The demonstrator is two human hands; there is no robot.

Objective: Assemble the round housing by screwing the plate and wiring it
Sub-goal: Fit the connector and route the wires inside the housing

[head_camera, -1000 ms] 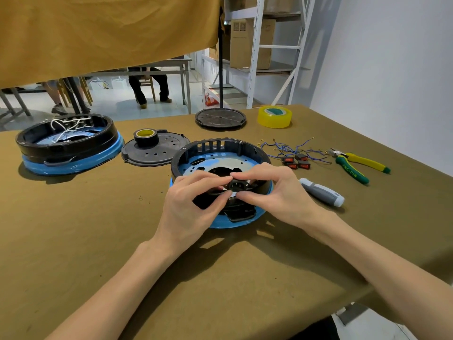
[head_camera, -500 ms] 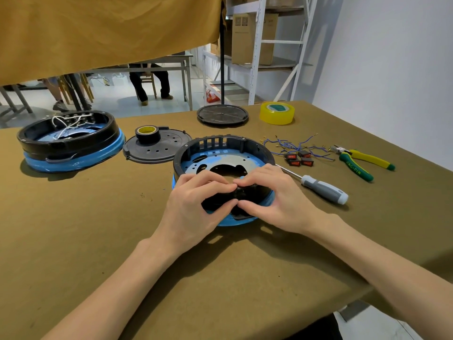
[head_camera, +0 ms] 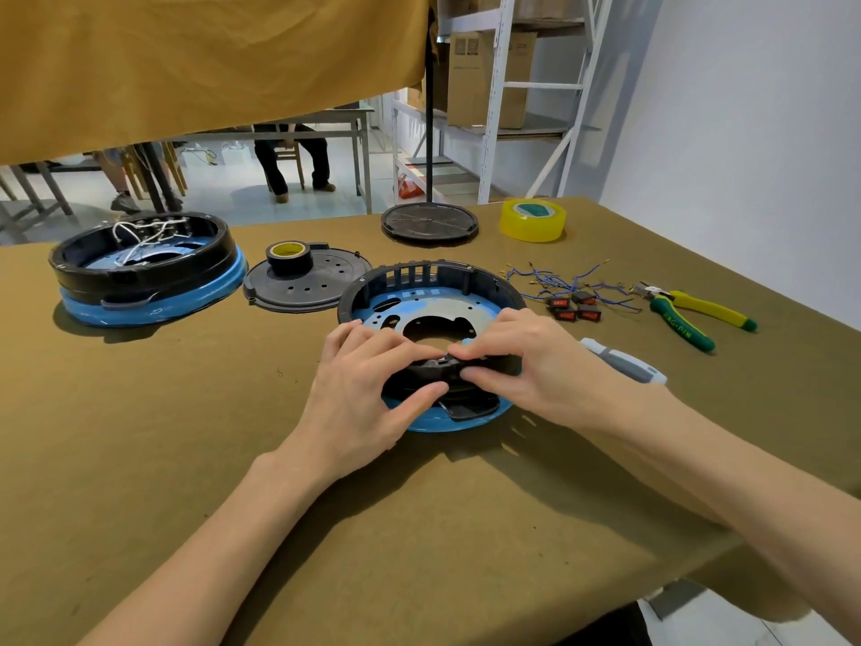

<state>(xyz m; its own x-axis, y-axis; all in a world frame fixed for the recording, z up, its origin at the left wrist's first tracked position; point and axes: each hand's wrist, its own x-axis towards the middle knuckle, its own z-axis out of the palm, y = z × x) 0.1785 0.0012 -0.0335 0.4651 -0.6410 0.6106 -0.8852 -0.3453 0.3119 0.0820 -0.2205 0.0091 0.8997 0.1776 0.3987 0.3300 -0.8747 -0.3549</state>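
A round black housing [head_camera: 433,277] with a blue base stands at the table's middle, a silver-blue plate [head_camera: 447,314] lying inside it. My left hand [head_camera: 368,394] and my right hand [head_camera: 517,361] meet at the housing's near rim. Fingers and thumbs of both hands pinch the black near rim [head_camera: 419,370], where a small part sits between the fingertips. Blue wires with red rocker switches [head_camera: 570,305] lie right of the housing. A grey-and-white screwdriver [head_camera: 624,363] lies behind my right wrist.
A second housing [head_camera: 144,268] with white wires stands at the left. A black perforated lid [head_camera: 312,282] carries a roll of black tape [head_camera: 289,258]. Another black disc [head_camera: 428,223], yellow tape [head_camera: 533,220] and green-yellow pliers [head_camera: 694,314] lie toward the back and right.
Both hands slid from the middle of the housing toward its near rim and now pinch there. The view has tilted slightly.
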